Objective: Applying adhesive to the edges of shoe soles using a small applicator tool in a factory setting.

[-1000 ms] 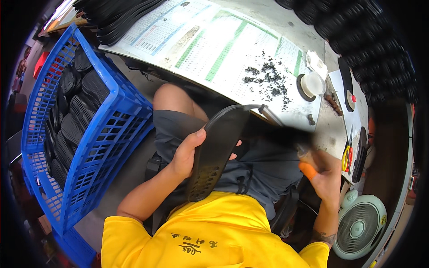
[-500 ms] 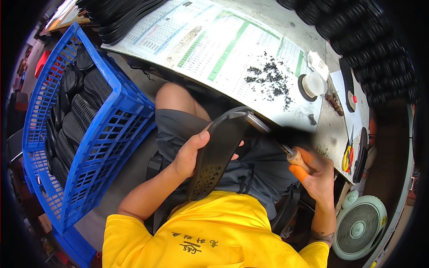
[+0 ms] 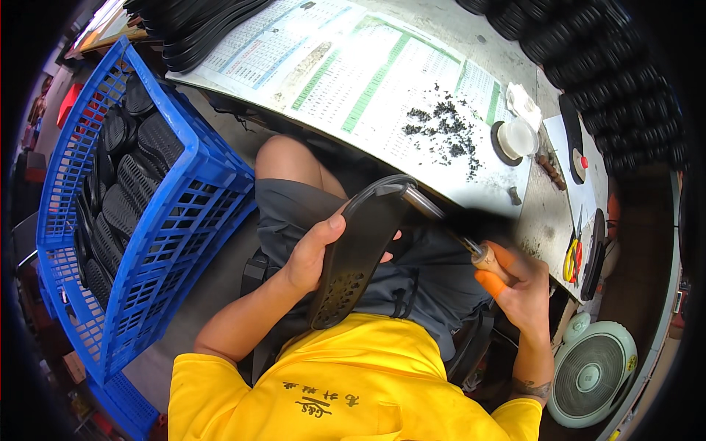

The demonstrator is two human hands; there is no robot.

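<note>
Just below the worktable [image 3: 540, 228], over the person's lap, we saw a long black shoe sole [image 3: 364, 242] tilted up, one end toward the table's near edge and the perforated end pointing away from it. The left hand [image 3: 310, 253] was clamped on the sole's long side, thumb along the near edge and two fingertips showing past the far one. Near the table's lower right, the right hand [image 3: 526, 294] had its fingers wrapped around a wooden-handled hand tool [image 3: 489, 259], with orange finger covers [image 3: 491, 283] on the thumb and a finger; the metal shaft [image 3: 425, 203] reached the rim at the sole's upper end. A dark blurred shape lay beside that shaft, and we could not tell what it was. We judged the sole to be light, bendy rubber or foam, hardly fragile, perhaps a little slick on its smooth face, so the firm mid-length hold by both edges suited it, clear of the rim; the tool seemed stiff and best held by its wood. On the table lay black crumbs [image 3: 448, 125] and yellow-handled scissors [image 3: 571, 257]; left of it stood a blue plastic crate [image 3: 187, 151] of soles.
</note>
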